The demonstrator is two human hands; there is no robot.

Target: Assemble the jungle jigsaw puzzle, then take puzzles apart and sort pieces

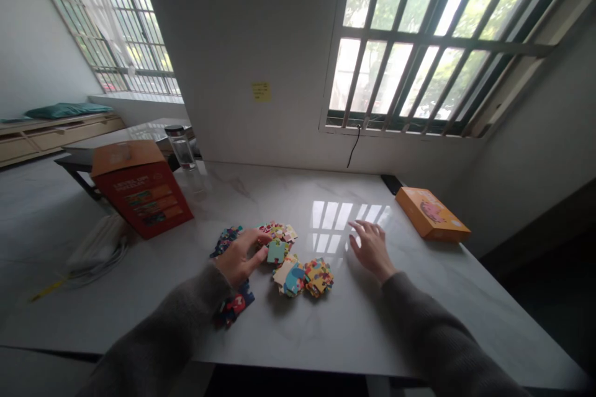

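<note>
My left hand [242, 254] is closed, thumb and forefinger pinching the edge of a light green puzzle piece [276, 252]. Right behind that piece lies a pile of red, pink and cream puzzle pieces [285, 232]. Dark blue puzzle pieces [227, 237] show behind my left hand, and more dark pieces with some red [236, 305] show in front of it, partly covered by the wrist. Nearer me are a cream and blue heap of pieces [289, 276] and a yellow heap [319, 277], side by side. My right hand [371, 248] rests on the table with fingers spread, holding nothing.
An orange box [433, 214] lies at the right edge of the white table [344, 335], with a black flat object [391, 184] behind it. At the left stand a tall red box [144, 192] and a clear bottle [181, 149]. White cables [100, 254] lie beside the red box.
</note>
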